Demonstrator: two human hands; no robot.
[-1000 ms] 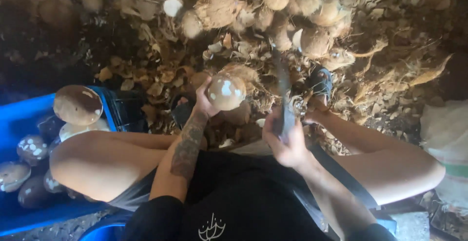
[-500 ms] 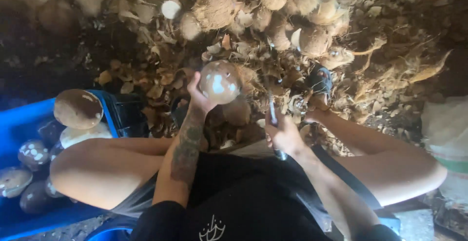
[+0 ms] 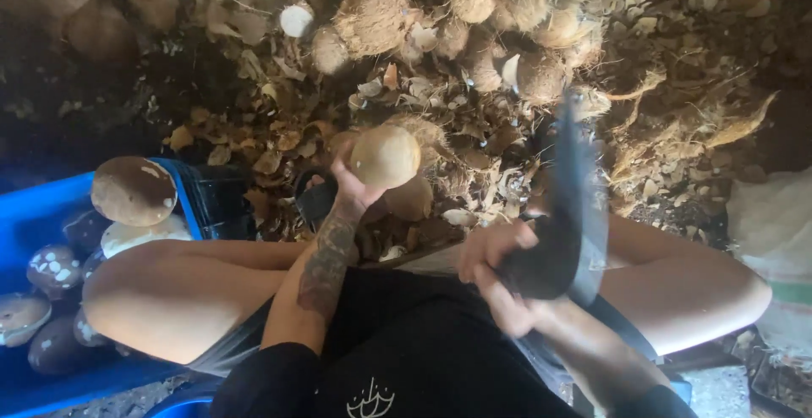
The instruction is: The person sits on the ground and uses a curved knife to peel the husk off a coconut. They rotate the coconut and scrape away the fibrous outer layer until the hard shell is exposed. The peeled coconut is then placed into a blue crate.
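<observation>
Husk-littered ground; left hand (image 3: 351,183) clamps coconut (image 3: 385,156), now turned; right hand (image 3: 499,278) clamps raised blade (image 3: 575,206).

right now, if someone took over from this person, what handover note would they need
Left hand: holds a peeled, pale coconut up in front of the knees.
Right hand: grips a dark, broad blade, raised and blurred, to the right of the coconut and apart from it.
Blue crate at the left: several peeled coconuts lie in it.
Ahead on the ground: a heap of husked, fibrous coconuts among husk and shell scraps.
Done: the crate's coconuts look peeled. Left: the held one, and the heap ahead.
</observation>
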